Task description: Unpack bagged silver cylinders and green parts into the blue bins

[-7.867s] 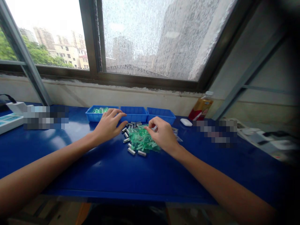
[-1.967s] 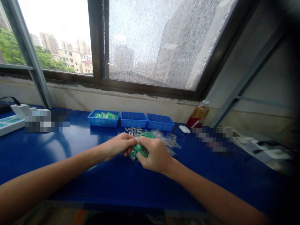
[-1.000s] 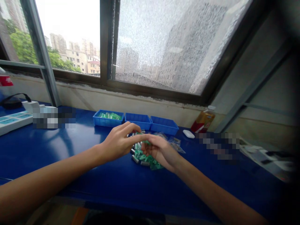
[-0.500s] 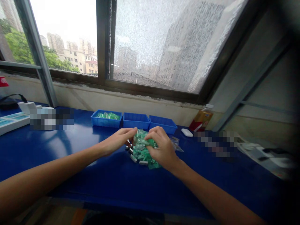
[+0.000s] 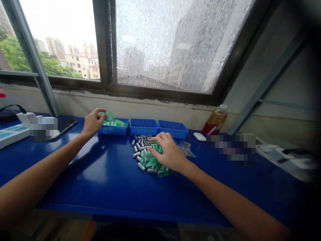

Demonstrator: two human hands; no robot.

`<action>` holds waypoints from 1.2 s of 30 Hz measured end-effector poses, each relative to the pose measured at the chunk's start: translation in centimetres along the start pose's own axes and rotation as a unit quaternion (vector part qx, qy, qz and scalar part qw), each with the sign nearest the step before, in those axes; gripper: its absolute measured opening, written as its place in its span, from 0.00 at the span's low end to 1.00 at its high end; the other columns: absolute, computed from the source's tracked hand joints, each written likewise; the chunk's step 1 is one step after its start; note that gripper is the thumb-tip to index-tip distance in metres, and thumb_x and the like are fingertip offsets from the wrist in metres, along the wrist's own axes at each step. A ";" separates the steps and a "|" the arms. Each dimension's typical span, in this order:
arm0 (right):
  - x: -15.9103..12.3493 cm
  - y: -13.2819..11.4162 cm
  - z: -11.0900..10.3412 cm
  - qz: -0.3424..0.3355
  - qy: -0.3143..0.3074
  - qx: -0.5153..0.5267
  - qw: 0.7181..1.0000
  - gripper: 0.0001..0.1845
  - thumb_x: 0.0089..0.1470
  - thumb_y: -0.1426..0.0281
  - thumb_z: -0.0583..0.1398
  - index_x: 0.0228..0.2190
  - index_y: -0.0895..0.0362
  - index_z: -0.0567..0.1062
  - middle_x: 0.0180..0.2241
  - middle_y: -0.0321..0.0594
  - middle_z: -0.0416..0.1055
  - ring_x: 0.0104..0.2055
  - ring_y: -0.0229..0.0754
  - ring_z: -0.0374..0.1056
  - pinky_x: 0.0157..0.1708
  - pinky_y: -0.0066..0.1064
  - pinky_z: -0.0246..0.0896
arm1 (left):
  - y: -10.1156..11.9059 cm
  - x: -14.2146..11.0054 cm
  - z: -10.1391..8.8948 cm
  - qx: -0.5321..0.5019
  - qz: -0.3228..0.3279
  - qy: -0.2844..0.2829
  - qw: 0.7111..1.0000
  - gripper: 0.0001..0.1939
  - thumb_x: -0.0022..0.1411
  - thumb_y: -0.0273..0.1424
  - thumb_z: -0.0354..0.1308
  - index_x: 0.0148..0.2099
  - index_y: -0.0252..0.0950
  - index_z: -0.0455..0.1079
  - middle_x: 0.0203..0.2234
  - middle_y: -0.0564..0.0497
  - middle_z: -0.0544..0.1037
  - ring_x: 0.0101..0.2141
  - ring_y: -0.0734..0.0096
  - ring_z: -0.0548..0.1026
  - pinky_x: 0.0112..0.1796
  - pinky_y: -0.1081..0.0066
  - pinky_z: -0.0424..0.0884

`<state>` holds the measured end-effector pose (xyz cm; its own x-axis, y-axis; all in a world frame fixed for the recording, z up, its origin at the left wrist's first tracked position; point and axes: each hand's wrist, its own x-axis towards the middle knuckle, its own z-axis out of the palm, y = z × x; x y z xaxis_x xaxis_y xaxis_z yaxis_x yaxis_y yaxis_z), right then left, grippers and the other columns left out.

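My left hand (image 5: 93,122) is at the left blue bin (image 5: 112,131), its fingers pinching a small green clear plastic bag (image 5: 107,116) above the rim. More such green bags (image 5: 117,123) lie in that bin. My right hand (image 5: 168,151) hovers over a pile at the middle of the table, thumb and fingers apart, with nothing seen in its grip. Below it spreads a heap of green plastic pieces (image 5: 150,161), partly hidden by the hand. Short silvery metal pieces (image 5: 136,154) lie scattered along the heap's left and far sides.
Two more blue bins, a middle bin (image 5: 143,127) and a right bin (image 5: 173,129), stand in a row by the wall. Clear bags (image 5: 187,149) lie right of the heap. Further right are a white rounded object (image 5: 200,137) and a bottle (image 5: 215,119). A power strip (image 5: 13,134) sits far left.
Both hands were together over the heap, handling green plastic. My left hand has since moved left to the bin with a green bag; my right hand has stayed over the heap and opened.
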<state>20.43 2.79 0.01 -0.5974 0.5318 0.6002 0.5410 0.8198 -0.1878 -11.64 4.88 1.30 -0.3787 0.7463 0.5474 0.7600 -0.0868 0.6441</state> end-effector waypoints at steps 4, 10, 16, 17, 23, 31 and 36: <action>0.4 2.5 0.0 0.045 -0.021 -0.015 0.999 0.11 0.51 0.68 0.57 0.37 0.59 0.70 0.31 0.42 0.68 0.39 0.45 0.61 0.41 0.39 0.58 | -1.7 0.6 1.2 0.137 0.101 -0.016 0.985 0.18 0.54 0.44 0.51 0.37 0.36 0.74 0.30 0.45 0.73 0.38 0.58 0.68 0.43 0.65 0.61; 0.3 5.9 -0.1 0.081 -0.076 -0.011 0.994 0.17 0.48 0.70 0.58 0.41 0.62 0.71 0.41 0.48 0.70 0.46 0.47 0.61 0.47 0.41 0.56 | -2.1 0.4 1.9 0.146 0.089 -0.051 0.984 0.23 0.53 0.48 0.50 0.38 0.36 0.74 0.38 0.42 0.69 0.44 0.54 0.63 0.47 0.59 0.60; 0.6 5.6 0.0 0.049 -0.076 0.001 0.996 0.12 0.47 0.73 0.59 0.38 0.58 0.73 0.33 0.42 0.72 0.40 0.45 0.63 0.43 0.38 0.57 | 0.4 -1.2 2.1 0.201 0.064 0.008 0.977 0.20 0.55 0.45 0.50 0.43 0.38 0.70 0.47 0.40 0.62 0.51 0.44 0.55 0.44 0.49 0.59; 0.7 5.5 -0.1 0.051 -0.068 -0.006 0.996 0.11 0.47 0.73 0.59 0.36 0.58 0.74 0.31 0.42 0.71 0.38 0.45 0.63 0.41 0.38 0.57 | 0.9 -1.5 2.1 0.197 0.075 0.019 0.977 0.19 0.55 0.44 0.50 0.44 0.38 0.70 0.48 0.40 0.62 0.52 0.45 0.55 0.44 0.49 0.59; 1.1 4.5 -0.6 0.112 0.015 0.021 0.993 0.07 0.48 0.75 0.57 0.31 0.59 0.75 0.26 0.39 0.68 0.30 0.40 0.63 0.32 0.32 0.58 | 4.6 -3.9 2.6 0.076 0.202 -0.055 0.975 0.14 0.57 0.37 0.50 0.40 0.34 0.69 0.37 0.44 0.71 0.45 0.57 0.64 0.47 0.59 0.59; 0.6 -0.4 -1.5 0.061 0.179 0.059 0.980 0.04 0.53 0.73 0.55 0.30 0.58 0.70 0.27 0.38 0.67 0.29 0.38 0.64 0.31 0.30 0.59 | 11.0 -10.4 3.1 -0.395 -0.113 -0.428 0.805 0.29 0.59 0.52 0.42 0.38 0.31 0.69 0.27 0.48 0.71 0.29 0.70 0.68 0.27 0.73 0.60; -0.2 -2.7 -1.1 -0.074 0.134 0.044 0.987 0.07 0.54 0.75 0.53 0.32 0.56 0.71 0.32 0.42 0.67 0.38 0.41 0.63 0.39 0.34 0.60 | 11.3 -10.6 3.0 -0.506 -0.201 -0.411 0.731 0.24 0.57 0.49 0.49 0.35 0.31 0.68 0.28 0.49 0.70 0.29 0.72 0.68 0.28 0.74 0.61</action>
<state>19.68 0.22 1.26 -0.4823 0.3386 0.8079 0.3990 0.9060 -0.1415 2.53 -2.02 1.13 0.2981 0.9540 -0.0333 -0.2623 0.1154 0.9581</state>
